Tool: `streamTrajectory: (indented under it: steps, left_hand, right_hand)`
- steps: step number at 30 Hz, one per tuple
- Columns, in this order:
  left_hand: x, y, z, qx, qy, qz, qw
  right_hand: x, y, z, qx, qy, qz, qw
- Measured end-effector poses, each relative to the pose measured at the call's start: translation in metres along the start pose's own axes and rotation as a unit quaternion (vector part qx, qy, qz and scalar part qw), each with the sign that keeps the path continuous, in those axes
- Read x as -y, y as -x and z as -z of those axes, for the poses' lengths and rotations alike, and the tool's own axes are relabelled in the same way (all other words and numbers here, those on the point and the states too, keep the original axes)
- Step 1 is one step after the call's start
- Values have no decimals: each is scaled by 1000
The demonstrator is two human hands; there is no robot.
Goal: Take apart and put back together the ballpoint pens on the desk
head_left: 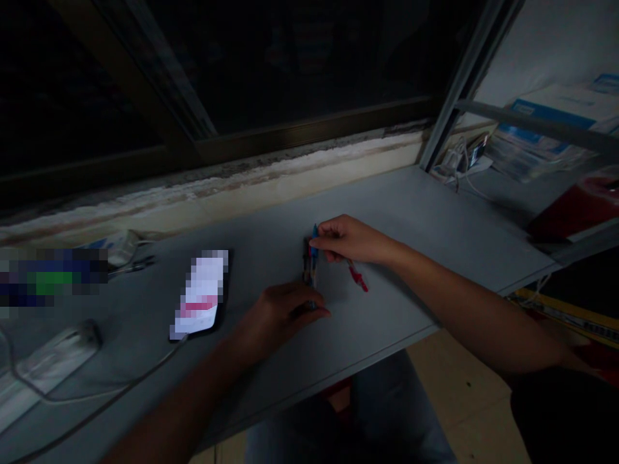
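Observation:
A small bundle of pens (306,261), dark and blue, lies on the grey table between my hands. The fingertips of my right hand (341,238) pinch the upper part of a blue pen (314,248) at the bundle's right side. At the near end, my left hand (287,303) curls its thumb and fingers around the pens' lower tips. A small red item (358,278) with a thin pale end lies just right of the bundle, below my right hand; the dim light hides its kind.
Left of my hands lies a lit phone (206,290) with a cable. Further left are a white power strip (58,361) and a charger (123,248). A metal shelf post (442,122), blue-and-white boxes (551,122) and a red container (575,203) stand at right.

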State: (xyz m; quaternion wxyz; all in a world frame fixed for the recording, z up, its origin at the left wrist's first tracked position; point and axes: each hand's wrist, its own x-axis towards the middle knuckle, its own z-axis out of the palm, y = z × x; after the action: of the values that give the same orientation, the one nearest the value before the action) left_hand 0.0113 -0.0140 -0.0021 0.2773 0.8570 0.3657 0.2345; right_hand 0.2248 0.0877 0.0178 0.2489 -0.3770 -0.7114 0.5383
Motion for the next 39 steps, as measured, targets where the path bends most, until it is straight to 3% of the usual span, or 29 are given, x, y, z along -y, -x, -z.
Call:
streamTrajectory:
  steps: [13, 19, 22, 33, 39]
  left_hand:
    - [7, 2, -4, -24, -13, -33, 999]
    - [8, 4, -7, -34, 3, 1, 999]
    - [10, 2, -7, -51, 5, -14, 999]
    - [17, 1, -10, -38, 8, -11, 999]
    - [11, -2, -8, -41, 1, -19, 999]
  right_hand:
    - [9, 3, 1, -1, 54, 2, 999]
    - [11, 3, 4, -17, 64, -7, 998]
    - [11, 3, 4, -15, 73, -9, 997]
    - [13, 3, 4, -16, 69, -19, 997]
    - [13, 4, 5, -4, 69, -3, 998]
